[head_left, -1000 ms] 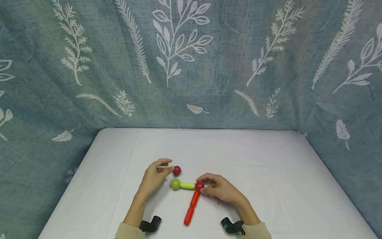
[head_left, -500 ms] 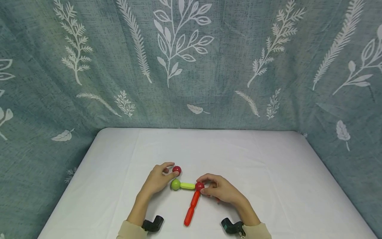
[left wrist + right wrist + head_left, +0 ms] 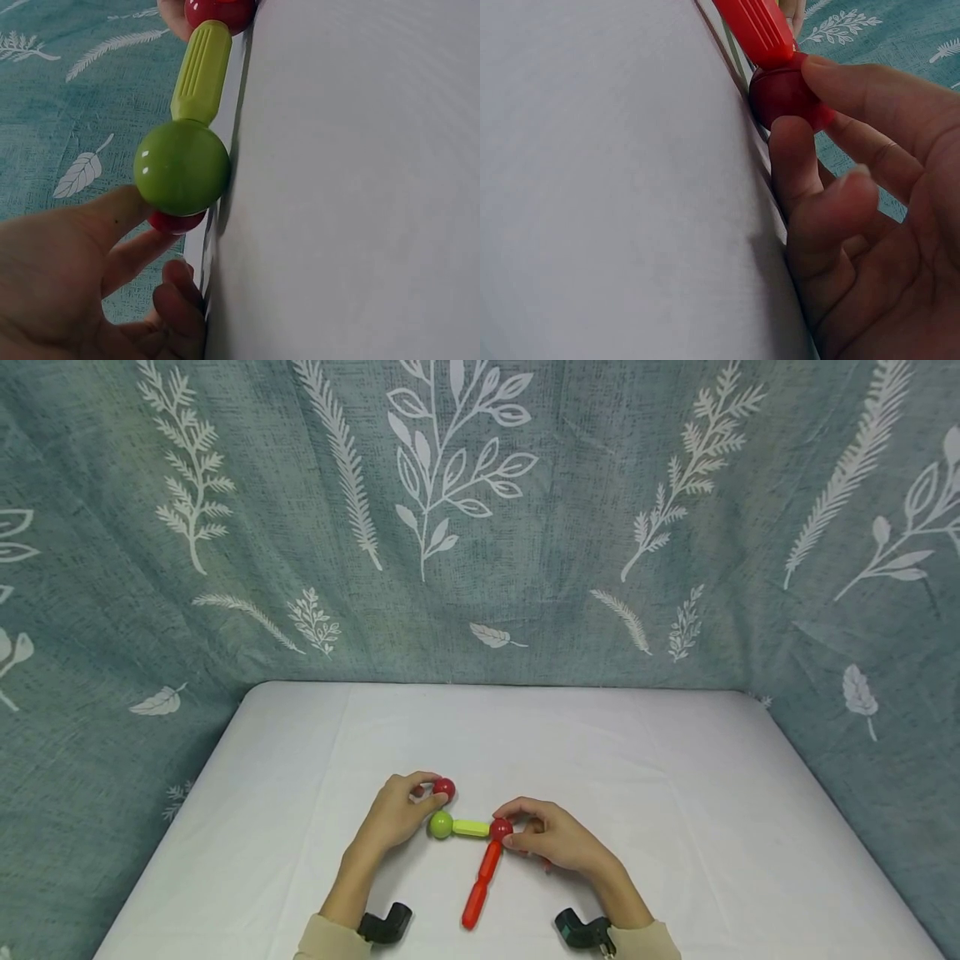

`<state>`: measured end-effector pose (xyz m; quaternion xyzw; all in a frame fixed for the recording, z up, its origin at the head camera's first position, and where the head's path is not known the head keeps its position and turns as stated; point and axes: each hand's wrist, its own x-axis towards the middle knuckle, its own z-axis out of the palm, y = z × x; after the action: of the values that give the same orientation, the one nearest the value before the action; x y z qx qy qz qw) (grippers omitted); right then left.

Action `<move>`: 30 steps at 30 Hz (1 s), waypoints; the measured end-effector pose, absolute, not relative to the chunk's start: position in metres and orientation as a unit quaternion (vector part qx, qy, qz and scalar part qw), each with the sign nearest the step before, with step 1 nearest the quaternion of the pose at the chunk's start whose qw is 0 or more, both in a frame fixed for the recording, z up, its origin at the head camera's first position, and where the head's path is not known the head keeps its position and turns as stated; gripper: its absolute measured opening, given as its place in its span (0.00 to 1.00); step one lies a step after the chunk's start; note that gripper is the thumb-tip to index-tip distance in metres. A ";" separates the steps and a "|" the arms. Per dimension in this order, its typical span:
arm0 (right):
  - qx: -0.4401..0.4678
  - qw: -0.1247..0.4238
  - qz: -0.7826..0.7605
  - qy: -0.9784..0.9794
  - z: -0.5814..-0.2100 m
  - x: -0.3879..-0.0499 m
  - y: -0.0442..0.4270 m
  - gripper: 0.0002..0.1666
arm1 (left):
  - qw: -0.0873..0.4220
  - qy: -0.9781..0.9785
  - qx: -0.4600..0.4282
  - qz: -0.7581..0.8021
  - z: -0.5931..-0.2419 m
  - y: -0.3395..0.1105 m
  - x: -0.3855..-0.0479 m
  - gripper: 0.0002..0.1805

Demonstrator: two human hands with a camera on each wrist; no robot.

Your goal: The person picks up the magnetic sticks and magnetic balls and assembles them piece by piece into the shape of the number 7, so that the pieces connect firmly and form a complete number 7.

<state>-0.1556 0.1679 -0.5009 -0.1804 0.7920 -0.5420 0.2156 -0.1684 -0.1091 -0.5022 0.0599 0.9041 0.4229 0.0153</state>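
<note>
My left hand (image 3: 399,810) pinches a loose-looking red ball (image 3: 444,789) between thumb and forefinger. In the left wrist view that ball (image 3: 178,223) is mostly hidden behind a green ball (image 3: 182,169). A short yellow-green stick (image 3: 471,828) runs from the green ball to a second red ball (image 3: 501,828). My right hand (image 3: 553,837) holds this second ball with thumb and fingertips. From it a red stick (image 3: 481,885), made of two bulging lengths, reaches toward me. The right wrist view shows a ribbed red stick (image 3: 757,30) meeting the held ball (image 3: 784,94).
Beneath my right hand a small red piece (image 3: 548,865) peeks out, mostly covered. A white cloth-topped table (image 3: 720,793) carries everything. Behind it hangs a green leaf-patterned curtain (image 3: 555,610). Black camera mounts (image 3: 386,923) sit at both wrists.
My left hand has moved right and slightly toward me, and its thumb and forefinger have closed on the loose red ball. The right hand and the joined pieces stay practically in place.
</note>
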 end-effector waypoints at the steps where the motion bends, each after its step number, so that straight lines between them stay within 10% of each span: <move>1: -0.181 0.215 -0.543 0.791 -0.501 -0.155 0.168 0.19 | 0.015 0.904 0.063 0.422 -0.502 -0.110 -0.168 0.20; 13: -0.170 0.208 -0.551 0.790 -0.503 -0.156 0.169 0.20 | 0.069 0.894 0.067 0.438 -0.477 -0.128 -0.163 0.18; 30: -0.159 0.202 -0.570 0.781 -0.504 -0.157 0.169 0.20 | 0.326 0.819 0.234 0.410 -0.456 -0.131 -0.145 0.08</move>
<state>-0.1569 0.1693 -0.5045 -0.1586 0.7807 -0.5698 0.2016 -0.1454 -0.1308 -0.4559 0.2341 0.8190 0.4105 0.3255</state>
